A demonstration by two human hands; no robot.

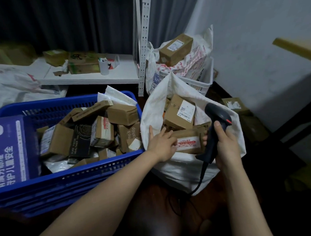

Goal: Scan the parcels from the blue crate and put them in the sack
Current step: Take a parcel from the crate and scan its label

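Note:
A blue crate [103, 174] at the left holds several brown cardboard parcels [123, 114] and a large blue box [10, 149]. To its right stands an open white sack [176, 168] with parcels inside. My left hand [161, 144] reaches over the sack's rim and holds the left end of a flat brown parcel [189, 142] with a red-and-white label. My right hand [224, 142] grips the handle of a dark barcode scanner [217, 115], its fingertips touching the parcel's right end. The scanner's cable hangs down in front of the sack.
Behind the sack a white basket [205, 80] holds a second bag with a brown box [175, 49] on top. A white shelf [90, 77] at the back carries boxes and a white cup [103, 65]. A white wall stands at the right.

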